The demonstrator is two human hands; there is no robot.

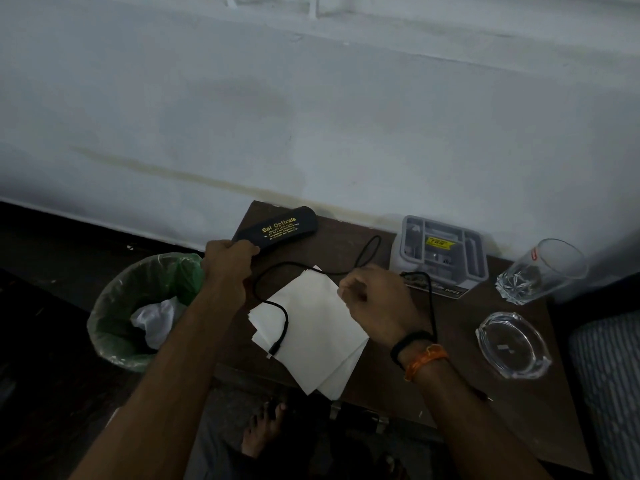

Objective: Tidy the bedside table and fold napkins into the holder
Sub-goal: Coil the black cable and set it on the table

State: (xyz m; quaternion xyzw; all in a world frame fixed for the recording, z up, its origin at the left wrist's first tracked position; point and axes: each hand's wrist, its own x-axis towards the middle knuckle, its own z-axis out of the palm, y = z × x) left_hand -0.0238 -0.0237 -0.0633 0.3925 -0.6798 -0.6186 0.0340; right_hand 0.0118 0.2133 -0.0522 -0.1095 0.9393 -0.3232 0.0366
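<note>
On the brown bedside table (467, 368) lies a loose stack of white napkins (311, 334). A black cable (273, 306) loops across them, its plug end resting on the paper. My left hand (228, 261) grips the near end of a black spectacle case (280, 228) with yellow lettering, at the table's back left corner. My right hand (374, 299) is closed over the napkins, pinching the cable near its middle. A grey plastic holder (443, 252) with compartments stands against the wall at the back.
A drinking glass (540, 268) stands at the back right and a glass ashtray (512, 344) sits nearer. A bin with a green liner (138, 306) holding crumpled paper stands left of the table. A striped bed edge (613, 375) is at the right. My bare foot (263, 427) is below.
</note>
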